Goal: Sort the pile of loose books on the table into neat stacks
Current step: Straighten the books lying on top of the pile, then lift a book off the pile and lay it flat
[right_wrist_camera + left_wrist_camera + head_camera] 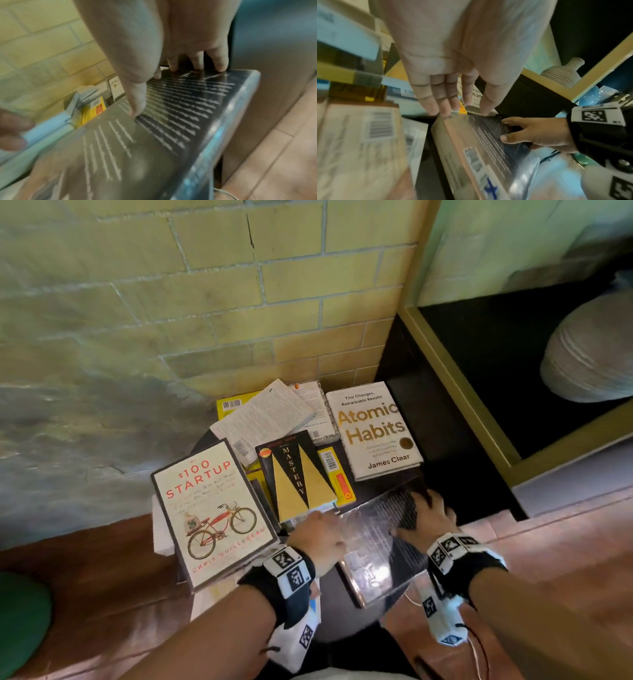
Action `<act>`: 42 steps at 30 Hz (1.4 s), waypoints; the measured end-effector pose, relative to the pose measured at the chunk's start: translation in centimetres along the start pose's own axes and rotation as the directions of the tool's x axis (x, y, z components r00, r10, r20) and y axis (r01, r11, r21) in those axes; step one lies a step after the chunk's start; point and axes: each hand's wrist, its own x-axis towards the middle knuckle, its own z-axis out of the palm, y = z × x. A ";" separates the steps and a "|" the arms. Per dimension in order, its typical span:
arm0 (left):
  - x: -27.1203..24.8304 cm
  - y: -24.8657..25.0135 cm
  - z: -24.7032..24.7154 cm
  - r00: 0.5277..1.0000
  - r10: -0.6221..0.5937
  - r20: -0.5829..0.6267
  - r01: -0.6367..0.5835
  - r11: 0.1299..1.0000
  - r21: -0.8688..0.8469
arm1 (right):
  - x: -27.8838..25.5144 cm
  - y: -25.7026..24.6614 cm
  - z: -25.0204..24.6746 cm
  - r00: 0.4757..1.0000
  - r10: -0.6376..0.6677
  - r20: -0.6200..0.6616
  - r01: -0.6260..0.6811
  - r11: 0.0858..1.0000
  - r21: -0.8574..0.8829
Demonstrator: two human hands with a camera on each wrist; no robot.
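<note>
A glossy dark book [373,542] in clear wrap lies back cover up at the table's front right, overhanging the edge. My right hand [424,511] rests on its far right part. In the right wrist view, the right hand [167,90] has its thumb and fingertips [221,67] pressed on the dark book [171,128]. My left hand [460,112] has straight fingers touching the far left corner of the dark book [479,148]. Loose books fill the table: "$100 Startup" [212,508], "Mastery" [294,474], "Atomic Habits" [375,429], a white book [263,419] and a yellow one [337,474].
The small dark round table [337,625] stands against a yellow brick wall [205,302]. A dark cabinet [445,422] with a green-framed shelf holding a pale ridged vase [589,354] is at the right. Tiled floor [565,559] lies beneath, with a green object [20,621] at the left.
</note>
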 end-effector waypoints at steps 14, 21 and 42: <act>-0.7 0.7 5.3 0.950 -0.225 0.217 0.272 0.937 -0.218 | -1.1 2.0 1.1 0.981 0.131 0.141 -0.141 0.988 0.063; -0.1 1.0 6.5 0.948 -0.274 0.164 0.310 0.914 -0.261 | -1.4 4.0 0.1 0.984 0.035 0.175 -0.063 0.986 0.157; -3.2 6.5 4.1 0.996 -0.059 0.066 0.081 0.901 -0.427 | -4.8 -1.7 -11.0 0.864 -0.475 0.167 0.314 0.768 0.559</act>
